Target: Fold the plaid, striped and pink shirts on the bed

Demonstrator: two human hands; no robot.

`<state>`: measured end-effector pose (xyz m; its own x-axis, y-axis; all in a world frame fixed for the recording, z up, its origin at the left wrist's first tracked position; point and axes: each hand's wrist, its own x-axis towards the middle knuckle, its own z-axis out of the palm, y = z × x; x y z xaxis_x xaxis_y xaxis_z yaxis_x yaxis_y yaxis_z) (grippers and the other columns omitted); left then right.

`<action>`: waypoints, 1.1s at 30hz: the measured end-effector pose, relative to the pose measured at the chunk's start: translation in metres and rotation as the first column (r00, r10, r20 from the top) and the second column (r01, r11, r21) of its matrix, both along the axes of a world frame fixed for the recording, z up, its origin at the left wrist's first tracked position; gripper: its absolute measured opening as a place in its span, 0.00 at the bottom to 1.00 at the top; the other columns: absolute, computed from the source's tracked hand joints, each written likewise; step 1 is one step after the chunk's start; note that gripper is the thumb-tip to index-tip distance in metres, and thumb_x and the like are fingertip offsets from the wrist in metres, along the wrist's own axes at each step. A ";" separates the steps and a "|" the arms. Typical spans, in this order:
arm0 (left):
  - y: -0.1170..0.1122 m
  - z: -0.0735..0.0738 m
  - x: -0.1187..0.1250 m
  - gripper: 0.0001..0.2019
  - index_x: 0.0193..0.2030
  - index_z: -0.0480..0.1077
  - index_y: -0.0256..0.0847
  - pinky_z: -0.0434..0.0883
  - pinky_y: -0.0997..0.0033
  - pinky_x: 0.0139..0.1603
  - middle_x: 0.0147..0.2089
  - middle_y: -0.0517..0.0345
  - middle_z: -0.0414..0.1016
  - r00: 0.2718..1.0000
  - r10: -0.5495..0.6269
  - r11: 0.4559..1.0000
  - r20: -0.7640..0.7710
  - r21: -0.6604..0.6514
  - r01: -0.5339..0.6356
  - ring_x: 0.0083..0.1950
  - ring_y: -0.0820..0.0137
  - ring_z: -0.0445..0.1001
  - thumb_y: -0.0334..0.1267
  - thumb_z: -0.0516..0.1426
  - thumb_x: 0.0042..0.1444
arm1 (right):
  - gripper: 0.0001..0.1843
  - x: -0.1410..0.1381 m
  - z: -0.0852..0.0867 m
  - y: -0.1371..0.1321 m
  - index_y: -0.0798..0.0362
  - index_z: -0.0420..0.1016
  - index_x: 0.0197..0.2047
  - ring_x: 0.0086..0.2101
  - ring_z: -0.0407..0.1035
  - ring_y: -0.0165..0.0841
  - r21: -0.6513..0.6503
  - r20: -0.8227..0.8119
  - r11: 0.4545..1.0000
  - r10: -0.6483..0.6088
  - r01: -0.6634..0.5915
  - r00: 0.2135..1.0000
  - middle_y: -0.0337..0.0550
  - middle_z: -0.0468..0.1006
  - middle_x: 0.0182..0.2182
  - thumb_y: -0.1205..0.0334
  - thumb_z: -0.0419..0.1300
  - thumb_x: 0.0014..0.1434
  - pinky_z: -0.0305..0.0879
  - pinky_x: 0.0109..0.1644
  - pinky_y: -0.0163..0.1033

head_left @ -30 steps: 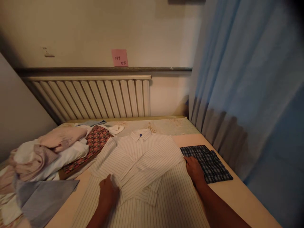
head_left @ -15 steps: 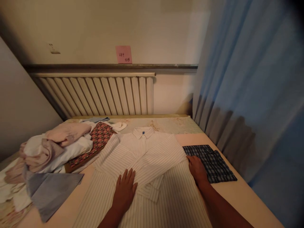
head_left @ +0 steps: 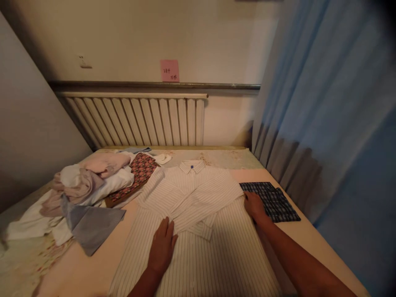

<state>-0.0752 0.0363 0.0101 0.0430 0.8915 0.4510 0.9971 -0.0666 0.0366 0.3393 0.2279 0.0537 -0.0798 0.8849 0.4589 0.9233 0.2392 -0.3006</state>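
A white shirt with thin dark stripes (head_left: 198,264) lies spread out, its collar at the far end and both sleeves folded across its front. My left hand (head_left: 161,243) rests flat on the shirt just below the crossed sleeves, fingers stretched out. At the shirt's right edge, near the end of the shoulder fold, my right hand (head_left: 255,206) has its fingers curled and pinched on the fabric. A folded dark plaid garment (head_left: 278,204) lies just beyond the right hand.
Crumpled clothes (head_left: 89,181) are heaped at the left, with a grey cloth (head_left: 95,222) in front and a red patterned piece (head_left: 144,169) beside them. A radiator (head_left: 148,119) stands behind the bed (head_left: 77,270). A blue curtain (head_left: 324,111) hangs along the right side.
The view has shifted, so the clothes pile and shirt appear farther right and slightly higher. My left hand sits a little farther left on the shirt; my right hand stays at its edge.
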 end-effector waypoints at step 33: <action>-0.016 0.023 0.007 0.07 0.36 0.68 0.38 0.62 0.61 0.44 0.37 0.51 0.69 1.000 -0.010 0.996 -0.023 -0.093 0.008 0.41 0.61 0.64 0.25 0.50 0.57 | 0.09 -0.186 -0.022 -0.170 0.52 0.66 0.28 0.33 0.56 0.36 0.090 0.347 0.922 0.325 -0.376 0.880 0.42 0.68 0.29 0.75 0.56 0.53 0.49 0.38 0.41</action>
